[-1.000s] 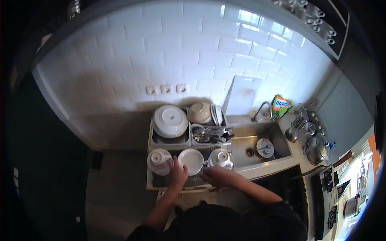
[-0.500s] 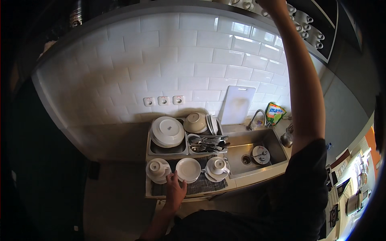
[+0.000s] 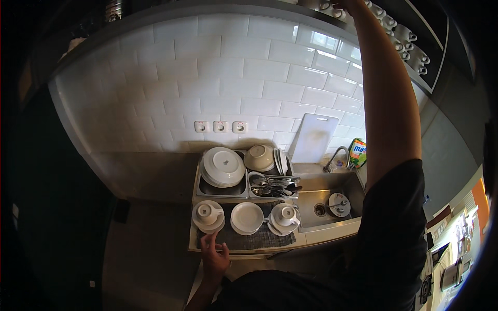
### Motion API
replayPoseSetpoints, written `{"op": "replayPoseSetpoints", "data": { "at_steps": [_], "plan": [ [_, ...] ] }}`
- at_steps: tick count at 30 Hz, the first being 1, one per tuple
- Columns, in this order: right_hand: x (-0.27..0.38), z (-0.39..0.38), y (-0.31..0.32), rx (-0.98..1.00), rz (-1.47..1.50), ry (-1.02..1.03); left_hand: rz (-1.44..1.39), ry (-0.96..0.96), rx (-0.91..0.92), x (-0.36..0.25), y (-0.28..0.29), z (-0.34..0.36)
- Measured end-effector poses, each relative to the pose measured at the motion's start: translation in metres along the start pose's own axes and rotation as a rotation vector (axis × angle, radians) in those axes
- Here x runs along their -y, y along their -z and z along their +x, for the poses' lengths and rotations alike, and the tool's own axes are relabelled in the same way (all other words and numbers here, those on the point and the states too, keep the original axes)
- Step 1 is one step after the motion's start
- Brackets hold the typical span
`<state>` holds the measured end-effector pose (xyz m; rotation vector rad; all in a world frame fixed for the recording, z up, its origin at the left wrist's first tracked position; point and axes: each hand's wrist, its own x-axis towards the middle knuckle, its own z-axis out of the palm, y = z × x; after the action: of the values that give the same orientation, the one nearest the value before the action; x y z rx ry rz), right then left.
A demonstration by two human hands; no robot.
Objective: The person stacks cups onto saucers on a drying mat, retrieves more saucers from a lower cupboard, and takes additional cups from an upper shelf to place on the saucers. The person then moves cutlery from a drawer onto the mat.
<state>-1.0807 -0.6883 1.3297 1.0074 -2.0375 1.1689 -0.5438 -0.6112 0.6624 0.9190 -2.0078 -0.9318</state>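
My left hand [image 3: 215, 258] is at the front edge of the counter, fingers loosely spread and holding nothing. Its fingertips are just below a white cup [image 3: 206, 212] turned upside down on a saucer [image 3: 201, 226]. Beside that, a small stack of white saucers [image 3: 247, 217] lies on a dark cloth [image 3: 251, 241]. To its right, another upturned cup [image 3: 285, 213] rests on saucers with a spoon. My right arm reaches high to the shelf, where my right hand [image 3: 350, 6] is near several white cups [image 3: 403, 35]. Its fingers are mostly cut off by the upper edge.
Metal trays hold upturned plates [image 3: 223, 165], a bowl [image 3: 258, 157] and cutlery [image 3: 274, 184]. A steel sink [image 3: 306, 207] with a saucer and spoons in it is at right. Behind it are a tap [image 3: 338, 153], a white cutting board [image 3: 314, 138] and a green pouch [image 3: 358, 151].
My left hand has drawn back from the saucer stack, toward the left and the counter's front edge. My right hand stays up at the shelf. The view has shifted slightly.
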Motion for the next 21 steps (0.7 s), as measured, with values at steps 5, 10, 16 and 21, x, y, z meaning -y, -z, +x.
{"op": "replayPoseSetpoints", "data": {
  "at_steps": [5,10,16,21],
  "plan": [
    [0.012,-0.017,-0.004,0.006,0.038,-0.088,0.011,-0.026,-0.038,0.011,0.009,-0.007],
    [0.012,-0.022,-0.005,0.071,-0.054,-0.229,0.032,-0.023,-0.035,0.011,0.009,-0.007],
    [0.007,-0.003,-0.015,0.038,0.033,-0.144,-0.008,0.024,-0.033,0.02,0.006,-0.009],
    [-0.002,0.001,-0.002,-0.035,0.263,-0.064,-0.016,0.04,-0.021,0.019,0.002,-0.008]
  ]
}}
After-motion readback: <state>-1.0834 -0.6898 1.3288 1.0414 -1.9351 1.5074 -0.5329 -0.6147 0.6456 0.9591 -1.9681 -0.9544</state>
